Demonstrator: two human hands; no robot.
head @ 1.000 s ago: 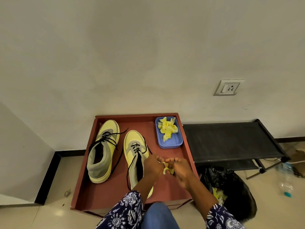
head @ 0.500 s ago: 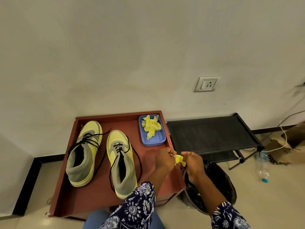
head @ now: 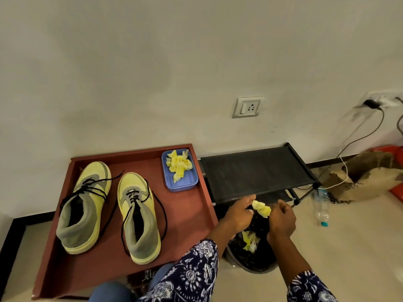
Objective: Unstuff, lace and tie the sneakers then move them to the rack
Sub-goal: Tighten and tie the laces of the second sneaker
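While both my hands hang over the black-lined bin [head: 250, 256], the crumpled yellow paper wad [head: 261, 209] sits between them. My left hand [head: 238, 215] has its fingers stretched out and touching the wad's near end, and my right hand [head: 282, 219] has its fingers curled in beside the other end. Whether either hand really pinches the wad now, or it is already slipping free, I cannot tell from here.

A second ago these same fingers were working that wad over the red-brown wooden tray [head: 192, 214], right beside the nearer shoe. Now they've swung off to my right, past the tray's edge, and the bin lies straight under my fingertips with more yellow paper already in it.

That tells me the unstuffing is nearly closed out, I'd say: this wad only has to drop. Well to the left of my fingers, the two yellow-and-grey sneakers [head: 111, 211] stand side by side on the tray, black laces loose and trailing, neither one tied. Beyond my fingers, the low black mesh shoe rack [head: 257, 171] waits with nothing on its top shelf. Up-left of my left hand, the blue plastic tub [head: 180, 184] holds more yellow paper.

Lacing comes next, I reckon.
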